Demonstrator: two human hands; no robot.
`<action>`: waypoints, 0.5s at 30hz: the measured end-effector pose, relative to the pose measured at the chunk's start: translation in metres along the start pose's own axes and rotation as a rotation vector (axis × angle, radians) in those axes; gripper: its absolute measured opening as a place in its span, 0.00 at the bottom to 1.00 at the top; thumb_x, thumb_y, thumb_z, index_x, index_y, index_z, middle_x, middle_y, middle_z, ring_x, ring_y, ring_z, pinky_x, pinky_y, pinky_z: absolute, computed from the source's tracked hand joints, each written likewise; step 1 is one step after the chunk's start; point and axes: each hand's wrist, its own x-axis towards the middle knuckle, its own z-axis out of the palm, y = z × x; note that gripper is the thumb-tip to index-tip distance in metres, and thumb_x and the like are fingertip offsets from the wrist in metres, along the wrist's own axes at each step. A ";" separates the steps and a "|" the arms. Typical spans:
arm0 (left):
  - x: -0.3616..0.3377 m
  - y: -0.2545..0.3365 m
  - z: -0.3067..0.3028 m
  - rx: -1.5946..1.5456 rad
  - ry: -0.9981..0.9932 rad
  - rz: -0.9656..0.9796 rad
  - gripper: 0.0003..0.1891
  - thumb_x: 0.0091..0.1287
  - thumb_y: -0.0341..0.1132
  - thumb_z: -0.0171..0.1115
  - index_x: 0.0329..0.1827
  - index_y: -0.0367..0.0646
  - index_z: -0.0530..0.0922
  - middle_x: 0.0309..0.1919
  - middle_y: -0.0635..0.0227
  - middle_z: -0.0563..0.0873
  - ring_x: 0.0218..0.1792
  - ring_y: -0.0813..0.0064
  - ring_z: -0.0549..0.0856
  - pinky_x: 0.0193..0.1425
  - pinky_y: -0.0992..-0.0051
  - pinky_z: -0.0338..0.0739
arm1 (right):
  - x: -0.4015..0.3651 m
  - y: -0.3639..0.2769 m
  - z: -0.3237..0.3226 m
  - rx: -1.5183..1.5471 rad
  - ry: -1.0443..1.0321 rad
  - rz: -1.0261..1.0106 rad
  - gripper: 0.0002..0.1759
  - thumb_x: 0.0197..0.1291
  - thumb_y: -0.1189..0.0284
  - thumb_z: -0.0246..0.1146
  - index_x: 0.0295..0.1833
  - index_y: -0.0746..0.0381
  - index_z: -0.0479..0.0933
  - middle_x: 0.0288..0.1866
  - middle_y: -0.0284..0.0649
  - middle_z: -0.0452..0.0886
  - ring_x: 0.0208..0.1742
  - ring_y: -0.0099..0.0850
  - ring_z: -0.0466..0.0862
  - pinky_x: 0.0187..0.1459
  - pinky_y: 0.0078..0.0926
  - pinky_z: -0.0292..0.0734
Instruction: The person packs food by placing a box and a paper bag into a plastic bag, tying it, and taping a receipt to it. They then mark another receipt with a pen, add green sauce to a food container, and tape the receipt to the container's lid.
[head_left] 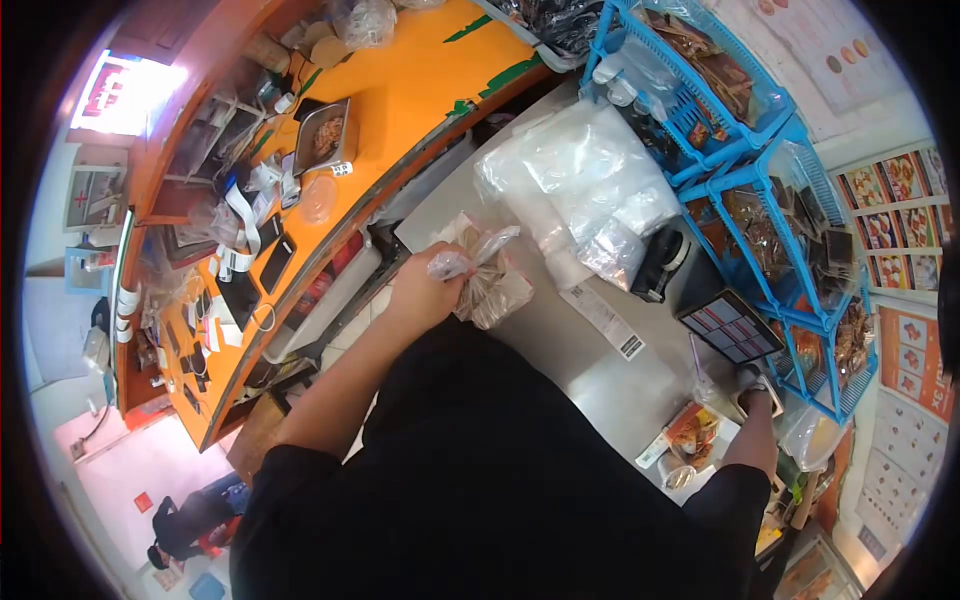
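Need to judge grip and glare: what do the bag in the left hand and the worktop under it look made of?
Bag in the left hand: thin clear plastic film, glossy and crinkled, brownish contents showing through. Worktop: probably stainless steel, grey with a dull sheen; laminate not ruled out.

counter (420,90) orange (green tape) | racks (760,150) blue | bag (490,275) clear

Orange ctr (420,90), blue racks (745,145), pink flr (150,470).
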 end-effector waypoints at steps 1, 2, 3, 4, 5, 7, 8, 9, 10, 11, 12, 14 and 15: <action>0.001 0.001 -0.001 0.012 -0.015 0.021 0.05 0.67 0.34 0.73 0.41 0.44 0.88 0.41 0.57 0.90 0.43 0.48 0.90 0.48 0.56 0.84 | -0.001 -0.001 -0.001 0.021 -0.007 0.011 0.10 0.66 0.68 0.67 0.48 0.60 0.88 0.40 0.45 0.91 0.40 0.40 0.91 0.41 0.43 0.87; 0.002 0.003 -0.002 0.008 -0.014 0.028 0.05 0.67 0.34 0.73 0.41 0.44 0.88 0.41 0.57 0.90 0.43 0.48 0.90 0.48 0.56 0.84 | -0.002 -0.002 -0.003 0.050 -0.013 0.024 0.10 0.66 0.68 0.67 0.47 0.60 0.88 0.40 0.44 0.91 0.39 0.39 0.91 0.40 0.42 0.87; 0.003 0.005 -0.004 0.042 -0.045 0.017 0.05 0.68 0.35 0.73 0.42 0.44 0.88 0.41 0.57 0.90 0.43 0.47 0.90 0.48 0.55 0.84 | -0.003 -0.001 -0.003 0.078 -0.023 0.034 0.10 0.66 0.68 0.68 0.47 0.60 0.88 0.39 0.44 0.91 0.38 0.39 0.90 0.40 0.41 0.87; 0.004 0.006 -0.006 0.079 -0.081 0.006 0.06 0.69 0.36 0.72 0.43 0.45 0.88 0.42 0.56 0.90 0.44 0.47 0.90 0.49 0.55 0.84 | -0.003 0.000 -0.003 0.103 -0.033 0.050 0.10 0.65 0.68 0.68 0.47 0.60 0.88 0.39 0.43 0.91 0.38 0.38 0.90 0.39 0.41 0.87; 0.005 0.007 -0.007 0.083 -0.086 0.014 0.06 0.69 0.36 0.72 0.43 0.45 0.88 0.42 0.56 0.90 0.44 0.47 0.90 0.49 0.55 0.84 | -0.005 0.002 -0.005 0.130 -0.050 0.067 0.09 0.65 0.68 0.68 0.46 0.60 0.88 0.38 0.43 0.91 0.37 0.37 0.90 0.39 0.40 0.87; 0.004 0.009 -0.007 0.157 -0.092 0.043 0.05 0.71 0.32 0.71 0.43 0.42 0.86 0.42 0.58 0.90 0.44 0.52 0.90 0.49 0.58 0.84 | -0.009 0.005 -0.014 0.205 -0.091 0.105 0.09 0.65 0.68 0.69 0.45 0.60 0.88 0.37 0.41 0.91 0.36 0.36 0.90 0.37 0.39 0.87; 0.005 0.008 -0.007 0.152 -0.092 0.046 0.05 0.71 0.32 0.71 0.43 0.42 0.86 0.42 0.58 0.90 0.44 0.52 0.90 0.49 0.58 0.84 | -0.010 0.005 -0.021 0.205 -0.085 0.108 0.09 0.65 0.68 0.69 0.45 0.60 0.88 0.37 0.41 0.91 0.36 0.36 0.90 0.37 0.39 0.87; 0.006 0.006 -0.008 0.259 -0.127 0.125 0.04 0.70 0.32 0.70 0.43 0.42 0.85 0.42 0.57 0.90 0.43 0.50 0.90 0.48 0.55 0.83 | -0.015 0.004 -0.038 0.327 -0.164 0.176 0.08 0.63 0.66 0.70 0.43 0.59 0.88 0.35 0.37 0.89 0.34 0.30 0.87 0.34 0.34 0.84; 0.008 0.004 -0.009 0.365 -0.160 0.204 0.04 0.70 0.31 0.69 0.43 0.42 0.84 0.41 0.56 0.89 0.42 0.48 0.89 0.48 0.53 0.83 | -0.022 0.000 -0.059 0.451 -0.240 0.244 0.08 0.62 0.65 0.72 0.41 0.58 0.88 0.32 0.32 0.87 0.31 0.24 0.84 0.31 0.29 0.81; 0.009 0.003 -0.009 0.357 -0.160 0.212 0.04 0.70 0.31 0.69 0.43 0.42 0.84 0.41 0.56 0.89 0.42 0.48 0.89 0.48 0.53 0.83 | -0.049 -0.017 -0.078 0.379 -0.202 0.296 0.09 0.62 0.64 0.72 0.37 0.58 0.89 0.31 0.33 0.89 0.29 0.26 0.86 0.31 0.30 0.82; 0.009 0.002 -0.012 0.382 -0.182 0.251 0.04 0.70 0.31 0.68 0.42 0.42 0.83 0.40 0.55 0.89 0.41 0.47 0.88 0.47 0.51 0.82 | -0.066 -0.024 -0.098 0.384 -0.196 0.306 0.09 0.62 0.64 0.72 0.37 0.58 0.89 0.31 0.33 0.89 0.29 0.26 0.86 0.31 0.30 0.82; 0.012 0.000 -0.018 0.410 -0.215 0.309 0.04 0.70 0.31 0.67 0.42 0.42 0.83 0.39 0.54 0.88 0.40 0.46 0.88 0.46 0.49 0.81 | -0.096 -0.037 -0.122 0.077 -0.212 0.236 0.09 0.64 0.71 0.67 0.32 0.61 0.87 0.27 0.39 0.90 0.20 0.28 0.86 0.23 0.29 0.75; 0.013 -0.001 -0.021 0.356 -0.236 0.327 0.05 0.69 0.31 0.68 0.42 0.41 0.83 0.39 0.55 0.89 0.41 0.44 0.88 0.47 0.50 0.82 | -0.100 -0.027 -0.129 -0.002 -0.151 0.099 0.10 0.64 0.71 0.67 0.30 0.62 0.87 0.27 0.41 0.90 0.19 0.29 0.86 0.23 0.31 0.76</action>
